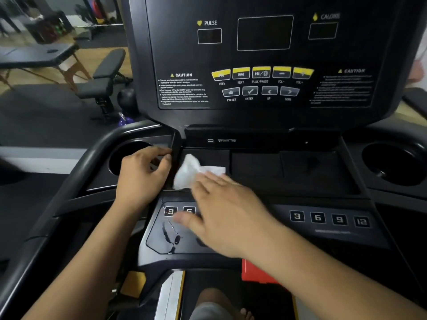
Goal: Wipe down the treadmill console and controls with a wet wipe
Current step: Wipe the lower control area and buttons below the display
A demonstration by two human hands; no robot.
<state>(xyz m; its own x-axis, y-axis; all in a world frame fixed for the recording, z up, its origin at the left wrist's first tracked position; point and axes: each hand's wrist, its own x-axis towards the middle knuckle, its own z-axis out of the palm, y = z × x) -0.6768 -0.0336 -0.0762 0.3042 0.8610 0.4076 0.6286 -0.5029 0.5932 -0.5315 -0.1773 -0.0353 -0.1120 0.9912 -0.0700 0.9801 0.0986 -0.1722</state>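
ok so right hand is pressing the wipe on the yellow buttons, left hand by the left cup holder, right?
No. Head view: the right hand presses the wipe in the tray under the display, well below the yellow buttons. The left hand is by the left cup holder, as stated.

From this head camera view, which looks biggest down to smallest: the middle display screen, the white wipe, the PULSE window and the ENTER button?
1. Middle display screen and white wipe: about alike. The right hand hides part of the wipe, which is also nearer.
2. PULSE window
3. ENTER button
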